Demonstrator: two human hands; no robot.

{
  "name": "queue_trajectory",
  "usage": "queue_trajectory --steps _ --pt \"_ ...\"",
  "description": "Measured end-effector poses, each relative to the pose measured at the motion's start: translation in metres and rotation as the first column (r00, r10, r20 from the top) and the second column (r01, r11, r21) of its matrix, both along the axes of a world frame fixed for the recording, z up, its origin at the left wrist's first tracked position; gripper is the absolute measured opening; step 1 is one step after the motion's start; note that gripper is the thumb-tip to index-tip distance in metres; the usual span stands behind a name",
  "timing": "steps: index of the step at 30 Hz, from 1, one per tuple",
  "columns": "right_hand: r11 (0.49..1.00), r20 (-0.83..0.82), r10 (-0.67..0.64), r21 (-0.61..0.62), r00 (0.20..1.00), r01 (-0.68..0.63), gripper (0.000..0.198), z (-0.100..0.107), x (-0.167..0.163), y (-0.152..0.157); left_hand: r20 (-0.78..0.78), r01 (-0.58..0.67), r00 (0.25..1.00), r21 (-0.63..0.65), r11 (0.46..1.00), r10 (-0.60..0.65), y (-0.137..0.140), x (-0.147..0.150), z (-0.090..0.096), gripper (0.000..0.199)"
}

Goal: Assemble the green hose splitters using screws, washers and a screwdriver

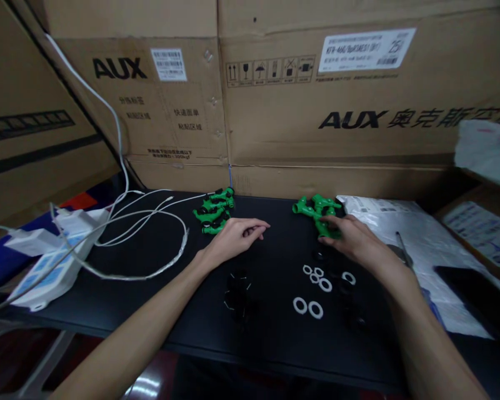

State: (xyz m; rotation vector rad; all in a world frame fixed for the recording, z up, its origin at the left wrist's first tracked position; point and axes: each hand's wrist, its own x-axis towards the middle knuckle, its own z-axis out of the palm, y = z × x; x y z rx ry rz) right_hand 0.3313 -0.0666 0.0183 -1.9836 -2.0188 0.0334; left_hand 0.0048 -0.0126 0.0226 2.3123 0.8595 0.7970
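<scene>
My right hand [352,236] has its thumb and fingers around a green plastic pipe fitting [328,229] at the near side of a small pile. More branched green fittings [316,206] lie just behind it. My left hand [239,236] rests on the table with its fingers curled together, and nothing shows in them. Beside and behind it sits a group of green fittings with black parts on them [214,208]. Between my forearms lie several white ring washers [315,309]. Black ring-like parts [236,294] are hard to make out against the dark tabletop.
A white power strip [62,272] with chargers and looping white cables [141,275] takes up the left side. Large cardboard boxes [275,139] wall off the back. On the right are a silvery-white plastic mailer [400,222] and a black phone-like slab [475,294].
</scene>
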Motion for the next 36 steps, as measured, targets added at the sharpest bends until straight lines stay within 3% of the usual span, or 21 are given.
queue_trajectory --steps 5,8,11,14,18,23,26,29,34,36 --pt "0.976 -0.141 0.216 0.005 0.966 -0.218 0.055 0.027 -0.039 -0.011 -0.025 0.008 1.000 0.061 0.998 -0.006 0.002 0.001 -0.001 0.031" --pt "0.908 -0.227 0.398 -0.042 0.889 -0.417 0.054 0.032 -0.073 -0.027 0.009 -0.037 0.999 0.091 0.995 0.036 0.004 -0.001 -0.001 0.031" --pt "0.830 -0.312 0.494 -0.107 0.811 -0.547 0.060 0.025 -0.099 -0.041 0.073 -0.103 0.993 0.102 0.989 0.096 0.003 -0.002 0.001 0.030" --pt "0.804 -0.334 0.512 -0.139 0.792 -0.578 0.063 0.017 -0.110 -0.046 0.147 -0.111 0.983 0.014 0.994 0.108 -0.001 0.000 0.003 0.030" --pt "0.780 -0.360 0.515 -0.180 0.778 -0.599 0.059 0.022 -0.108 -0.044 0.166 -0.004 0.986 -0.137 0.990 0.027 -0.010 0.006 0.004 0.031" --pt "0.781 -0.399 0.477 -0.216 0.783 -0.586 0.050 0.027 -0.099 -0.040 0.138 0.098 0.987 -0.151 0.984 -0.077 -0.016 0.005 0.006 0.031" --pt "0.782 -0.398 0.480 -0.209 0.781 -0.587 0.046 0.028 -0.101 -0.041 0.133 0.095 0.988 -0.162 0.982 -0.074 -0.016 0.002 0.008 0.030" --pt "0.752 -0.389 0.536 -0.182 0.749 -0.633 0.044 0.033 -0.106 -0.043 0.115 0.073 0.992 -0.176 0.982 -0.053 -0.015 0.001 0.007 0.029" --pt "0.722 -0.314 0.638 -0.075 0.703 -0.688 0.016 0.043 -0.128 -0.045 0.093 0.061 0.995 -0.231 0.971 -0.040 -0.017 0.004 0.003 0.031" --pt "0.702 -0.260 0.678 -0.048 0.687 -0.711 0.013 0.041 -0.142 -0.047 0.124 0.021 0.992 -0.234 0.972 0.009 -0.018 0.004 0.003 0.034"
